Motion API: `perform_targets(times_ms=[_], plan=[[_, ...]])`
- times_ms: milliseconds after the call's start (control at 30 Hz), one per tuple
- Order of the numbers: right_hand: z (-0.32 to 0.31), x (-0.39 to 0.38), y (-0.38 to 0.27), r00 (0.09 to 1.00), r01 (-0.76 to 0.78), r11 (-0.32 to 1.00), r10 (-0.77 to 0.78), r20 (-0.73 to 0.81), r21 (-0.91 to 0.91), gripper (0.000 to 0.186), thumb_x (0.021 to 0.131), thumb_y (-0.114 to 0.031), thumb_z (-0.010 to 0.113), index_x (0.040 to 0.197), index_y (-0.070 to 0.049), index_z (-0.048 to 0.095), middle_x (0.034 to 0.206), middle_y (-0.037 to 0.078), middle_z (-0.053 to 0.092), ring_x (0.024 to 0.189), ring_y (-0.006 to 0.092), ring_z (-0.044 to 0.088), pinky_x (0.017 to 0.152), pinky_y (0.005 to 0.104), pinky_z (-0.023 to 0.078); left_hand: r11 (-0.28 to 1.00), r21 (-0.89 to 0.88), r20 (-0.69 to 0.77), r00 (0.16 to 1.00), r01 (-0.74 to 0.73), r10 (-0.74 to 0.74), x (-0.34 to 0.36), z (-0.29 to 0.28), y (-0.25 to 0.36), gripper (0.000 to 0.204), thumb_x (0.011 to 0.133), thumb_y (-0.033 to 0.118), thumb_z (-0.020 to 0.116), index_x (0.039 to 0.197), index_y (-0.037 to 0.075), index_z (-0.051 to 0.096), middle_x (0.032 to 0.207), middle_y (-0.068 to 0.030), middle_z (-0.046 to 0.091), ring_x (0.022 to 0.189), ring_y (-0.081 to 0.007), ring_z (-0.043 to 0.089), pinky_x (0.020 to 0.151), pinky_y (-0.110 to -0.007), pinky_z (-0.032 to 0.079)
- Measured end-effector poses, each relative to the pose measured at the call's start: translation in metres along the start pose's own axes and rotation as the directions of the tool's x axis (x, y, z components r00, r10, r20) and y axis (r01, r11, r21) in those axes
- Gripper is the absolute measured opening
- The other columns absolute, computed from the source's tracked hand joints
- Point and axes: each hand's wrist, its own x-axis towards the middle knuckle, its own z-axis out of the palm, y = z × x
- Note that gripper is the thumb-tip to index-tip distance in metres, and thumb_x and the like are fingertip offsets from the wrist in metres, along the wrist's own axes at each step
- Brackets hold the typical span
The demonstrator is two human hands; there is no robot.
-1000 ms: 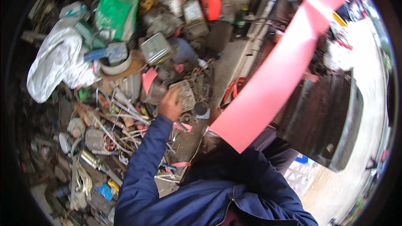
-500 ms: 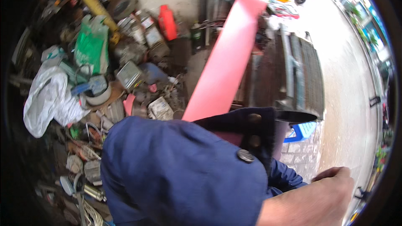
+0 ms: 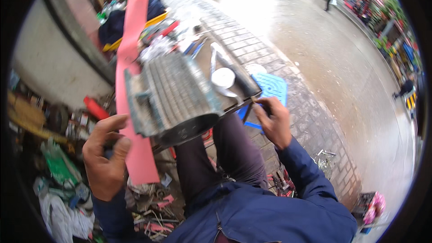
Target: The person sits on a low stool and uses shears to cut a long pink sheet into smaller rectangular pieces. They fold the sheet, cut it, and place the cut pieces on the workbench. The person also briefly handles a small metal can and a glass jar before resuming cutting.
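A finned grey-green motor housing (image 3: pixel 177 94) lies on the workbench before me, its round dark opening facing me. Along its left side runs a long pink sheet strip (image 3: pixel 139 153), creased further back, with its near end hanging past the bench. My left hand (image 3: pixel 105 157) is at the strip's left edge, fingers bent and thumb apart; whether it touches the strip is unclear. At the bench's near right corner, my right hand (image 3: pixel 273 121) has thumb and forefinger drawn together. Anything between them is too small to make out. A white tape roll (image 3: pixel 223 78) sits right of the housing.
A blue plastic stool (image 3: pixel 272 87) stands beyond the bench's right edge. Bags, bottles and scrap crowd the floor at left, near a green bag (image 3: pixel 58 164). Behind the housing are tools and a yellow tray (image 3: pixel 112 45). A wet street (image 3: pixel 333 58) runs along the right.
My view has swung right, bringing the housing and bench to the middle. The sleeved arm that crossed the view no longer does; both hands now show, one on each side of the housing.
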Motion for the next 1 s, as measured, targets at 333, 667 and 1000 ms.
perform_targets(times_ms=[333,667,1000], plan=[[0.024,0.072,0.066,0.898,0.327,0.881,-0.177,0.403,-0.342,0.051,0.084,-0.018,0.07,0.125,0.004,0.05,0.104,0.027,0.057,0.086,0.0448,0.067,0.07,0.0499,0.057,0.941,-0.335,-0.034,0.997,0.054,-0.069,0.056,0.029,-0.09,0.056,0.108,0.025,0.055,0.153,-0.003,0.036,0.153,-0.0193,0.045,0.14,-0.0283,0.045,0.118,-0.038,0.034],[0.042,0.1,0.092,0.87,0.33,0.891,-0.159,0.467,-0.311,0.056,0.087,-0.019,0.066,0.135,0.004,0.049,0.112,0.026,0.055,0.083,0.0449,0.068,0.071,0.0513,0.056,0.932,-0.36,0.006,1.0,0.03,-0.03,0.061,0.048,-0.073,0.049,0.108,0.019,0.052,0.15,-0.004,0.039,0.146,-0.0166,0.049,0.134,-0.0255,0.048,0.115,-0.037,0.034],[0.013,0.098,0.019,0.725,0.588,0.706,-0.244,0.644,-0.395,0.046,0.085,-0.03,0.074,0.124,-0.006,0.064,0.121,0.02,0.062,0.113,0.0365,0.061,0.092,0.0462,0.049,0.941,-0.334,0.041,0.998,0.056,-0.045,0.062,0.043,-0.075,0.052,0.105,0.02,0.057,0.148,-0.005,0.041,0.139,-0.0149,0.054,0.127,-0.0224,0.051,0.111,-0.035,0.038]])
